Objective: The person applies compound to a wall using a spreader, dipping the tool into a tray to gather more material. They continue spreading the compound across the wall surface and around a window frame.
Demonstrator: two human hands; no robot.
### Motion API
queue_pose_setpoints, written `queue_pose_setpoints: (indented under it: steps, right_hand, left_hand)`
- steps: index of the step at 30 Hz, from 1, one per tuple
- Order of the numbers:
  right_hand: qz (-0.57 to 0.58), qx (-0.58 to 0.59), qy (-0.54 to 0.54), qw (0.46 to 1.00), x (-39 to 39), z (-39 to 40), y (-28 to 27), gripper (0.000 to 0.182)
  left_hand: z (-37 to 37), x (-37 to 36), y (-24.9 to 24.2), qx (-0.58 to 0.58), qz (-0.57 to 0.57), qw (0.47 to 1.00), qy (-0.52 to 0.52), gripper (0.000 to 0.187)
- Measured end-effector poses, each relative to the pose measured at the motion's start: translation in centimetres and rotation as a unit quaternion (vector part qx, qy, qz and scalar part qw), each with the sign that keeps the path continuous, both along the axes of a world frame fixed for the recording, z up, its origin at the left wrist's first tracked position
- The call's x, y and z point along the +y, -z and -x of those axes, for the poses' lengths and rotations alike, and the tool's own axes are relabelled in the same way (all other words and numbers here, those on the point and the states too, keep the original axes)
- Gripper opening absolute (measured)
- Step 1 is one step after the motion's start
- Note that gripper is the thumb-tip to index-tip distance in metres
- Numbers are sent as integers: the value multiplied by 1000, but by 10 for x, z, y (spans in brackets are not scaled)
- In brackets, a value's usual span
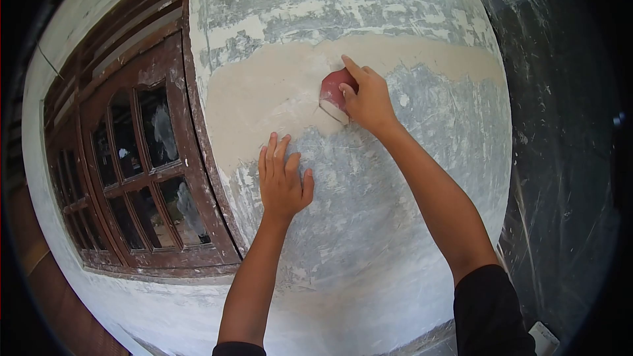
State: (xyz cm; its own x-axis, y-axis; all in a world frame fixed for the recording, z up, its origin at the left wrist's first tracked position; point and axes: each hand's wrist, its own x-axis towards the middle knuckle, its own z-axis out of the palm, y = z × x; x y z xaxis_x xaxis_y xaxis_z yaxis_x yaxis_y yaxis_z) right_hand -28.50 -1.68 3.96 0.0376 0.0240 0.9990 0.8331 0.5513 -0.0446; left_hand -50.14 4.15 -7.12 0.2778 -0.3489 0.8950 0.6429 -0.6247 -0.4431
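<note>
My right hand is closed around a dull red putty scraper and holds it against the wall. Pale putty coats the scraper's lower edge, and my index finger stretches over its upper side. Around it runs a broad band of smooth beige putty across the rough grey wall. Lower and to the left, my left hand is open, fingers extended, its fingertips at the bottom border of the putty band. It holds nothing.
To the left is a brown wooden window with several glass panes and a worn frame. A dark surface borders the wall on the right. A small whitish object lies at the lower right.
</note>
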Motion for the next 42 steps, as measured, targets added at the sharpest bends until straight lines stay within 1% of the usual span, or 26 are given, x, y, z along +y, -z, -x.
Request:
queue_pose_setpoints:
  steps: [1, 2, 4, 5, 7, 8, 9, 11, 12, 13, 15, 18, 19, 22, 24, 25, 27, 28, 30, 33, 34, 36, 37, 39, 41, 42]
  right_hand:
    - [-23, 61, 21, 998, -5, -7, -7, 56]
    - [-22, 61, 20, 998, -7, -11, -9, 56]
    - [-145, 82, 96, 981, -17, -13, -10, 54]
    - [-144, 81, 97, 982, -18, -6, -6, 54]
    - [-60, 5, -59, 996, -18, 25, 8, 54]
    - [-30, -35, -57, 997, -13, 32, 16, 53]
    - [-30, -35, -56, 997, -6, 28, 16, 53]
    - [-41, 23, -30, 998, 5, 14, 10, 52]
    - [-82, 88, 11, 993, 5, -1, 2, 52]
    - [-152, 109, 80, 979, 1, -14, -6, 51]
    - [-133, 150, 70, 977, -10, -22, -11, 51]
    - [-120, 45, -73, 989, -11, 23, 5, 53]
    - [-64, 11, -86, 994, -10, 37, 11, 53]
    - [-51, -17, -61, 997, 6, 34, 7, 52]
    - [-76, 115, 8, 990, 3, 1, -9, 51]
    - [-128, 142, 51, 980, 4, -18, -16, 51]
    - [-164, 154, 90, 970, -8, -31, -20, 52]
    - [-163, 155, 91, 970, -11, -23, -16, 52]
    - [-120, 67, -47, 989, -12, 10, 2, 52]
    - [-32, -21, -83, 996, -2, 31, 26, 50]
    - [-34, -20, -82, 996, -1, 22, 23, 50]
    - [-88, 121, 15, 989, 0, -13, 10, 49]
    - [-144, 143, 55, 978, -5, -29, 3, 49]
    - [-166, 165, 70, 970, -11, -37, -2, 49]
    - [-162, 118, 20, 979, -15, -4, 3, 49]
    - [-112, 95, -37, 988, -15, 18, 9, 51]
  left_hand:
    - [0, 1, 0, 1, -1, 1000, -2, 33]
    - [-1, 1, 0, 2, -4, 1000, -1, 33]
    - [0, 1, 1, 9, -6, 1000, 0, 33]
    - [0, 0, 1, 12, 3, 1000, 1, 36]
    - [1, 0, 0, 11, 13, 1000, 2, 40]
    - [1, 0, 0, 10, 11, 1000, 2, 40]
    - [1, 0, 0, 10, 8, 1000, 3, 39]
    - [0, 1, 0, 10, 8, 1000, 5, 39]
    - [0, 2, 0, 8, 10, 1000, 5, 39]
    - [1, 2, 0, 8, 9, 1000, 4, 39]
    - [0, 2, 0, 11, 7, 1000, 7, 38]
    - [0, 1, 0, 10, 12, 1000, 3, 38]
    - [0, 0, 1, 9, 14, 1000, 3, 38]
    - [0, 0, -1, 12, 14, 1000, 0, 38]
    - [0, 1, 0, 10, 12, 1000, 5, 38]
    - [0, 1, 1, 10, 14, 1000, 3, 38]
    - [0, 1, 0, 13, 13, 1000, 2, 38]
    - [-1, 1, 0, 14, 14, 1000, 2, 38]
    - [0, 0, 0, 13, 13, 1000, 1, 39]
    - [1, 0, 0, 12, 16, 1000, -3, 40]
    - [0, 0, -1, 14, 14, 1000, -2, 40]
    - [0, 1, 0, 12, 7, 1000, 3, 39]
    - [0, 2, -1, 12, 6, 1000, 1, 39]
    - [-1, 2, 0, 9, 4, 1000, 3, 39]
    - [-1, 1, -1, 7, 6, 1000, 5, 39]
    - [0, 0, 0, 5, 10, 1000, 5, 38]
